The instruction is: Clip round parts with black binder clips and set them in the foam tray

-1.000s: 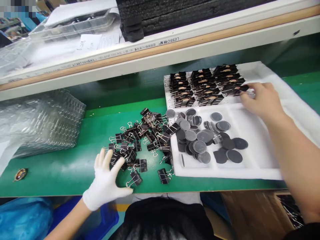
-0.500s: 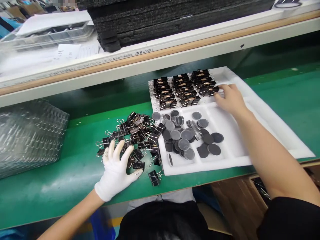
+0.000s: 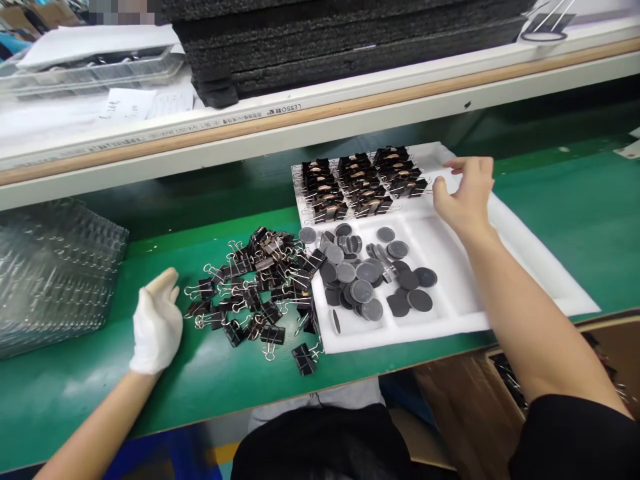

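My left hand (image 3: 157, 323), in a white glove, rests on edge on the green table just left of a heap of black binder clips (image 3: 253, 287). Its fingers are stretched out and nothing shows in them. My right hand (image 3: 466, 193), bare, hovers over the upper right of a white foam tray (image 3: 453, 267), thumb and fingers apart and holding nothing visible. Beside it, rows of binder clips (image 3: 357, 183) stand in the tray's upper part, clamped on pieces of which only brownish edges show. Several grey and black discs (image 3: 367, 272) lie loose in the lower compartments.
Stacked clear plastic trays (image 3: 60, 273) stand at the left. A white shelf edge (image 3: 320, 123) runs across the back, bearing black foam sheets (image 3: 350, 47) and a clear box with papers (image 3: 130, 103). Below the table at right is a cardboard box (image 3: 465, 400).
My left hand has moved left, off the binder clip heap and onto the table beside it. My right hand has let go of the end clip in the rows and lifted away.
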`<state>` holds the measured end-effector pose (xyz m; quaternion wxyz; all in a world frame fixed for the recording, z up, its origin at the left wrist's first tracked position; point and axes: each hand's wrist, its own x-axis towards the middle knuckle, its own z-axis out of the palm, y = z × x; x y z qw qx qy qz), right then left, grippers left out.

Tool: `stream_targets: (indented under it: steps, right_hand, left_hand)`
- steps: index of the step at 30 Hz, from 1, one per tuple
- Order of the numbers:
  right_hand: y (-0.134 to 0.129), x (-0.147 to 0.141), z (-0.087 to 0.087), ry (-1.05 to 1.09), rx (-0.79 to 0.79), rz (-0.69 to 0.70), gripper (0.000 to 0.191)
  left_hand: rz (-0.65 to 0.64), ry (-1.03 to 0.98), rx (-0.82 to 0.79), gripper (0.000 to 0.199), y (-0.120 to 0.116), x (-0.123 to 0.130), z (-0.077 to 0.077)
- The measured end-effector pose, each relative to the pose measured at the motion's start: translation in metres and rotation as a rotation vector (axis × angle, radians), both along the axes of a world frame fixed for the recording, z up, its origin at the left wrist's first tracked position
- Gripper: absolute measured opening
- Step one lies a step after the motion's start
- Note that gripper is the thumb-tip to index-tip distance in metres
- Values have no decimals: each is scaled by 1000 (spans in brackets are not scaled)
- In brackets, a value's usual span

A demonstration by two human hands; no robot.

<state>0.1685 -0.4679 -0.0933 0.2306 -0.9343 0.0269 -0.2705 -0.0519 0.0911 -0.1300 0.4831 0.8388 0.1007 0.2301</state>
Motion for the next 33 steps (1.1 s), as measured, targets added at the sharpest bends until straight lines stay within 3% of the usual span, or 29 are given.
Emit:
stream_targets:
  steps: [1,3,6,8,9,12,15,17,19,24,30,33]
  right_hand:
    - [4,-7,9,-45,10,40,24]
    - [13,-25,28,-59,93,180,13]
    - [30,-59,49,334,247,566,33]
    - [39,-83,53,612,172,806,41]
    - [42,-93,51,654,89,844,45]
    - [44,-111,38,659,-100,794,50]
    - [44,-114,26,720,-150,775,45]
    - [45,-112,22,727,-153,788,44]
    - [48,-110,20,698,-136,799,44]
    - [45,-108,20,643,-60,825,44]
    - [29,-102,38,688,-105,731,48]
    - [33,-97,51,661,-155,751,48]
  left_hand:
    - [11,-11,-147,62,6,12,1]
    - [-34,-39,-287,62,14,36,3]
    - [-264,-5,-277,67,13,69,6]
    - [-406,55,-340,72,6,89,8]
    - [-454,89,-387,74,1,97,9]
    - [-590,159,-411,74,-14,114,13]
    - [-733,203,-316,64,-25,115,17]
    - [-782,216,-344,57,-29,112,17]
    - [-770,182,-478,52,-30,111,14]
    - [-577,92,-785,50,-31,117,6]
    - [-559,109,-778,51,-34,118,10]
    - [-557,109,-744,53,-35,117,8]
